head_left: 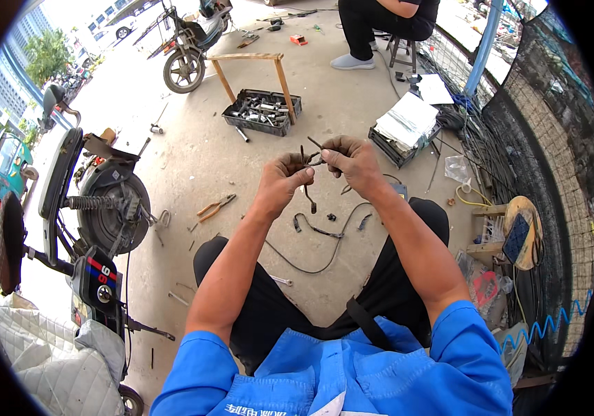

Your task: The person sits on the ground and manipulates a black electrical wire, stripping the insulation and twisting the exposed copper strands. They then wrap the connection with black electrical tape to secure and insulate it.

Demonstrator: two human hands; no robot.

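My left hand (pixel 280 182) and my right hand (pixel 351 163) are raised together in front of me, both pinching the same dark thin cable piece (pixel 307 175). Its short ends stick up between my fingers, and one end hangs down below my left hand. Under my hands, a black cable (pixel 325 243) with small connectors lies curved on the concrete floor between my knees. I sit low, with my black trousers and blue jacket at the bottom of the view.
Orange-handled pliers (pixel 215 206) lie on the floor to the left. A scooter's rear wheel hub (pixel 108 204) stands at left. A black tray of metal tools (pixel 262 111) sits ahead under a wooden stand. Another person (pixel 380 24) sits on a stool beyond. Boxes and wire clutter (pixel 408 125) line the right.
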